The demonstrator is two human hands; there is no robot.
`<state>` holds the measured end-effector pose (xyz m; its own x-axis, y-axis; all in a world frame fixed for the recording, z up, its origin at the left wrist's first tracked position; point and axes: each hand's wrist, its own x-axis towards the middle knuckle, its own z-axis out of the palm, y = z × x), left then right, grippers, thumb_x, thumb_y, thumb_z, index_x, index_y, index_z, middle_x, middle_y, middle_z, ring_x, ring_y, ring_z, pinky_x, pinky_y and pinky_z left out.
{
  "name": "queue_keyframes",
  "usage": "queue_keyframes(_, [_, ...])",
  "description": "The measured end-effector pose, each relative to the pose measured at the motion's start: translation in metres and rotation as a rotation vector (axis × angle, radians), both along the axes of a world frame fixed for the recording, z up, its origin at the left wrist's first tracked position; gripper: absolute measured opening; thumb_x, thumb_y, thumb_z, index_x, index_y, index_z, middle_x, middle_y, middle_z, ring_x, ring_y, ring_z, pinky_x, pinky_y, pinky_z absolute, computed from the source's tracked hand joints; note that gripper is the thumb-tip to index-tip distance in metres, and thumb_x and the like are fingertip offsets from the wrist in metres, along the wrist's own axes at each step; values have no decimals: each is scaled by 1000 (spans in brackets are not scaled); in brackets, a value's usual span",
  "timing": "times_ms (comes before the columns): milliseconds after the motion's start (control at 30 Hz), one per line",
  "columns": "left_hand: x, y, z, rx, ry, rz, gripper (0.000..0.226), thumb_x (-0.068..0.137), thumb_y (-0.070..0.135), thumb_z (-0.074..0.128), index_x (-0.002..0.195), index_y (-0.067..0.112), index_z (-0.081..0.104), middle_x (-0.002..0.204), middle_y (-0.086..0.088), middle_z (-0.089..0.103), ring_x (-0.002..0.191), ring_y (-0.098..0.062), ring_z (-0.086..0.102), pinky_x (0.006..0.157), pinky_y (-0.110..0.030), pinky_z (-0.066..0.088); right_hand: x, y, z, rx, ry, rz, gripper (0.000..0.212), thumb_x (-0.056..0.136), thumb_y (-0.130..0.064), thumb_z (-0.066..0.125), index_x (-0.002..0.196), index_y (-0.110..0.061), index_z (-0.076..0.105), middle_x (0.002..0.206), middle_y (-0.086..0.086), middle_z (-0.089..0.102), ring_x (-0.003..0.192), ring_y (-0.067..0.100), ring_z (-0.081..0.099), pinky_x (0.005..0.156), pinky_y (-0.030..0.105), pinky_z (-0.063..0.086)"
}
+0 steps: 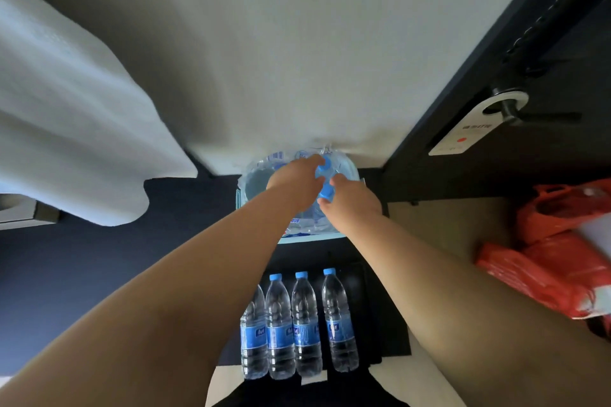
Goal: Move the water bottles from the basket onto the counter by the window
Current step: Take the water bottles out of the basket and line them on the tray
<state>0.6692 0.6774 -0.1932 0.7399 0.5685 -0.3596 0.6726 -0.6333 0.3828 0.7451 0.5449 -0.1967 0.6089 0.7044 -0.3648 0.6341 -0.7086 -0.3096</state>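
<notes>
Plainly, both hands are in the basket, which sits on the floor against the wall. The left hand curls round the neck of the far bottle, just under its blue cap. The right hand pinches the near bottle at its cap. Both bottles are upright, and the hands hide all of them but the caps. More bottles fill the basket under clear wrap, whose blue print is too blurred to read.

Nearer the camera, four bottles stand in a row on a dark top. Their blue labels carry white writing that cannot be made out. The leftmost one is half hidden by the left forearm and its neighbour.

To the right, a white hanger hangs from the handle of a dark door. It shows a red dot and a line of dark characters, too small to read. Orange bags lie on the floor below, cut off by the frame edge. A pale cloth fills the left side.
</notes>
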Motion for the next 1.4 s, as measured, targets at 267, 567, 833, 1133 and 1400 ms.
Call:
queue_keyframes(267, [19, 8, -34, 22, 8, -59, 50, 100, 36, 50, 145, 51, 36, 112, 10, 66, 95, -22, 67, 73, -35, 54, 0, 1, -24, 73, 33, -79, 47, 96, -55, 58, 134, -28, 53, 106, -2, 69, 94, 24, 68, 64, 33, 48])
queue_keyframes(567, [10, 11, -38, 35, -21, -4, 28, 99, 31, 56, 127, 31, 54, 103, -4, 63, 79, -26, 54, 58, -30, 35, -6, -3, -29, 126, 21, -94, 28, 95, -43, 60, 118, -29, 55, 88, -4, 65, 77, 20, 61, 59, 32, 49])
queue_keyframes(833, [-27, -16, 8, 14, -187, 182, 21, 92, 31, 61, 112, 25, 60, 82, 2, 66, 78, -26, 64, 63, -35, 51, -18, -26, 11, 292, 71, -89, 18, 93, -33, 63, 108, -26, 58, 83, -5, 64, 71, 18, 60, 54, 30, 44])
queue_keyframes(1133, [-100, -44, 87, -26, -512, 349, 19, 86, 42, 73, 99, 44, 60, 68, 12, 60, 65, -5, 57, 54, -16, 42, -38, -52, 78, 647, 76, -78, 24, 86, -32, 78, 103, -27, 62, 78, -11, 63, 69, 9, 62, 55, 31, 51])
queue_keyframes(1400, [-160, -80, 117, 12, -572, 337, 25, 78, 45, 74, 99, 45, 61, 76, 15, 65, 65, -8, 62, 58, -17, 49, -57, -88, 118, 640, 103, -7, 22, 84, -39, 74, 101, -32, 60, 75, -11, 62, 68, 12, 60, 59, 38, 54])
